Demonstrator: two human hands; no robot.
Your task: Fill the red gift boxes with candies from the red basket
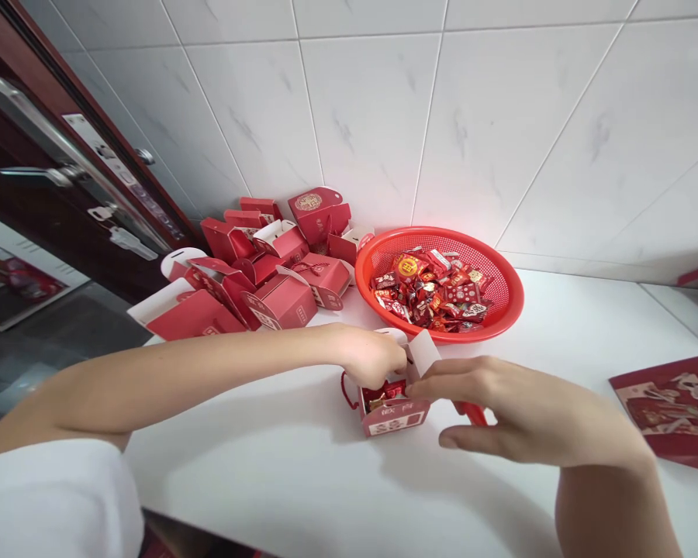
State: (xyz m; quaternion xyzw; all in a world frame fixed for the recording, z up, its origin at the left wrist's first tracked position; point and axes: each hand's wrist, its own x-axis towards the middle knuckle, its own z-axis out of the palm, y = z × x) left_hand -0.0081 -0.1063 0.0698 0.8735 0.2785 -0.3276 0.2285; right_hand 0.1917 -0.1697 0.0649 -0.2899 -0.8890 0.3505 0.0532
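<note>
A small red gift box (pixel 396 421) stands open on the white table, with wrapped candies (pixel 387 391) inside and a red cord at its left side. My left hand (pixel 374 356) reaches into the box from the left, closed, its fingertips hidden by the box wall; what they hold cannot be made out. At the box's right side, my right hand (pixel 512 403) has its fingers stretched out and its thumb apart. Its fingertips are at the white inner flap (pixel 424 353). Part of a red object (pixel 473 413) shows beneath that hand.
Behind the box, a red plastic basket (pixel 509 310) holds many wrapped candies. Several red gift boxes (pixel 282 298) are heaped at the back left. A printed red bag (pixel 675 411) lies at the right. Tiled wall rises behind the table (pixel 256 465); a door with keys (pixel 131 242) is left.
</note>
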